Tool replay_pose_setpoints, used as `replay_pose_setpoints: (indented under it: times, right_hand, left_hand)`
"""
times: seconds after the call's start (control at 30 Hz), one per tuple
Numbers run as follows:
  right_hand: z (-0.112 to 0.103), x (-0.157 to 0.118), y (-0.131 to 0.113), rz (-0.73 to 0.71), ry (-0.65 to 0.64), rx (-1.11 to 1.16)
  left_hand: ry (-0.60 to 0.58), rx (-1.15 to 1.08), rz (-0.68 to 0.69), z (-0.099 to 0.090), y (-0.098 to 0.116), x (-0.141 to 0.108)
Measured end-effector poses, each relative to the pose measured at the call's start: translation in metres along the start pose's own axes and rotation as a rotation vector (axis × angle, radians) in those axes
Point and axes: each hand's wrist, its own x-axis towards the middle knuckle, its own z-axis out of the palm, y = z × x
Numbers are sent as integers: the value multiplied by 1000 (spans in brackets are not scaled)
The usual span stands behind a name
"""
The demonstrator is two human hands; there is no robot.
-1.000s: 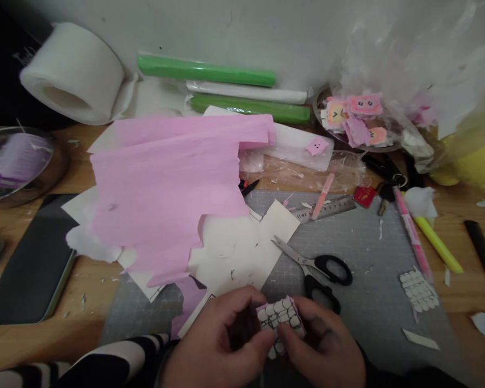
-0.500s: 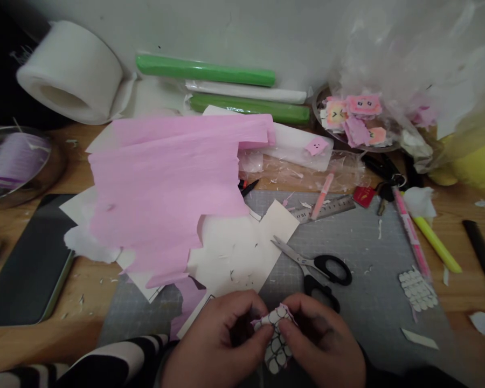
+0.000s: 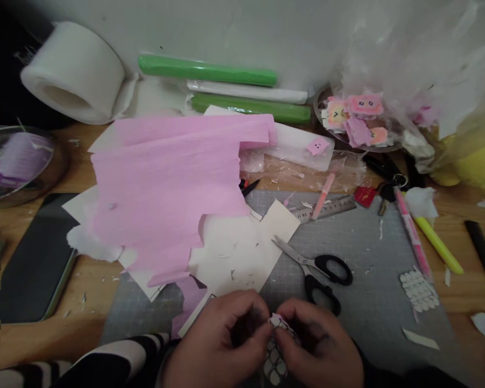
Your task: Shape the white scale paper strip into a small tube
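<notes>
Low in the middle of the head view, a small paper piece (image 3: 275, 362) with black-outlined white scallops and a pink edge is pinched between both hands. My left hand (image 3: 228, 339) grips its left side with thumb and forefinger. On the other side, my right hand (image 3: 317, 342) pinches its top and right edge, hiding part of it. Black-handled scissors (image 3: 313, 264) lie slightly spread just beyond my right hand. A torn sheet of pink crepe paper (image 3: 165, 178) covers white card (image 3: 230, 258) ahead of my left hand. A similar scalloped piece (image 3: 419, 290) rests at the right.
A grey cutting mat (image 3: 372, 334) carries a steel ruler (image 3: 335, 206) and markers. A bowl (image 3: 319, 108) of pink paper pieces with drawn faces stands at the back right, near keys (image 3: 385, 196). A toilet roll (image 3: 75, 75) and phone (image 3: 36, 264) are at the left.
The scalloped piece's top edge has folded down between my fingers, and less of it shows. My fingertips have shifted slightly on it; the view has moved a little.
</notes>
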Motion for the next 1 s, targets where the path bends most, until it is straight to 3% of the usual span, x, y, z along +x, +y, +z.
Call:
replay_pose_setpoints:
  times: [0.23,0.33,0.5,0.73,1.0]
  right_hand:
    - [3,-1,-5,88,113,176]
    - [3,-1,-6,150,139,260]
    - [4,0,-8,127,111,181]
    - [-3,0,-23,200,175,396]
    - [-3,2,-20,214,135,421]
  left_hand:
    - [68,-169,-37,-1,-4,-3]
    - [56,-50,-4,0,-5,-2]
    - [25,225,95,-1,-4,-1]
    - [50,228,84,-2,-3,-4]
    - [58,225,60,-1,-1,-4]
